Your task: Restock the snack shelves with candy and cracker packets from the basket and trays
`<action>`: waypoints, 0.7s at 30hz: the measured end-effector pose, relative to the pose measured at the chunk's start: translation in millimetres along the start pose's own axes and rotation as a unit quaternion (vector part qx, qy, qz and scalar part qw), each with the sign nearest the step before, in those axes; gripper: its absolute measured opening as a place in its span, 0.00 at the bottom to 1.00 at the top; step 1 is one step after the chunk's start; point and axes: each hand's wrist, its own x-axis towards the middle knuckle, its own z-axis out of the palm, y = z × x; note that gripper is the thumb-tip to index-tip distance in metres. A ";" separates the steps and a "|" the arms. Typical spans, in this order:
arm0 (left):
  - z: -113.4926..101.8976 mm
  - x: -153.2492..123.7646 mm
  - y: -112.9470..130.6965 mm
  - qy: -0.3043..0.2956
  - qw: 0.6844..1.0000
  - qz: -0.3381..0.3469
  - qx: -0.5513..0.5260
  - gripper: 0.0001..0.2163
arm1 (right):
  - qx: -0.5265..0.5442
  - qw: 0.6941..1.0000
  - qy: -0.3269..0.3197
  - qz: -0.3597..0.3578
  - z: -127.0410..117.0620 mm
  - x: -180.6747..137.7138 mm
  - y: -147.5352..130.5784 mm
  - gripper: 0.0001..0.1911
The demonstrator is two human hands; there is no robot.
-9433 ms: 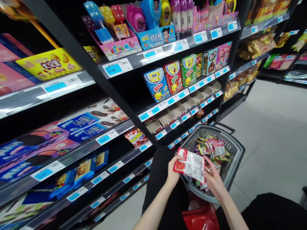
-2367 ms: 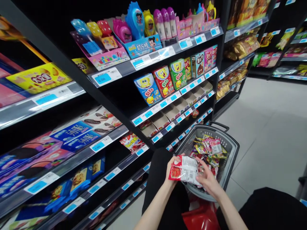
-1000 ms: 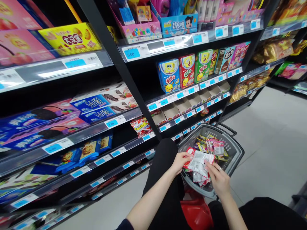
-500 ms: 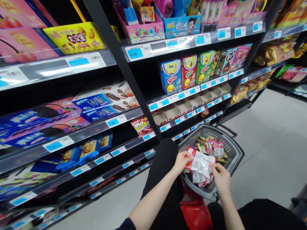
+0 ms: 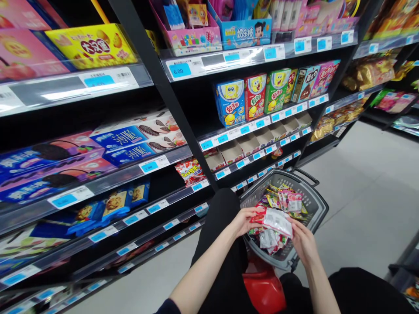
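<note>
My left hand point(image 5: 242, 220) pinches the left end of a red and white snack packet point(image 5: 274, 219), and my right hand point(image 5: 303, 242) grips its right end from below. Both hands hold the packet over the near rim of a grey shopping basket point(image 5: 314, 203). More small packets point(image 5: 284, 201) lie piled inside the basket, some hanging just under the held one. My knees in black trousers frame the basket on both sides.
Black store shelves point(image 5: 170, 161) with blue price tags run along the left. They carry cookie boxes point(image 5: 131, 141), cartoon snack boxes point(image 5: 255, 96) and a red bag point(image 5: 190, 171). A red stool point(image 5: 263, 285) sits under me. Grey floor point(image 5: 366, 192) lies to the right.
The packet has tipped flatter and lower over the basket. My right hand has slid under its right end. The view has shifted slightly left.
</note>
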 end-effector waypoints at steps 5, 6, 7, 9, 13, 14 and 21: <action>2.7 -5.9 3.9 -0.045 0.999 -0.010 0.012 0.20 | -0.012 1.000 0.015 -0.007 -1.8 2.0 0.9 0.18; 3.5 -5.6 2.2 -0.042 0.999 -0.013 0.025 0.18 | -0.025 0.999 0.024 -0.007 -1.6 2.9 3.3 0.19; 4.1 -4.9 -0.1 -0.036 0.998 -0.017 0.042 0.16 | -0.040 0.999 0.035 -0.006 -1.5 3.6 5.7 0.19; 3.9 -2.5 -4.9 -0.014 0.996 -0.026 0.085 0.12 | -0.078 0.995 0.058 -0.006 -2.9 4.8 9.9 0.19; -1.3 3.2 -11.3 0.051 0.978 -0.036 0.198 0.15 | -0.156 0.984 0.088 -0.014 -11.6 6.9 13.6 0.17; -2.7 4.5 -12.2 0.065 0.971 -0.035 0.225 0.16 | -0.169 0.982 0.089 -0.014 -14.2 7.8 14.3 0.18; -5.1 10.2 -14.8 0.116 0.942 -0.047 0.312 0.15 | -0.173 0.982 0.062 0.038 -21.0 18.9 29.8 0.19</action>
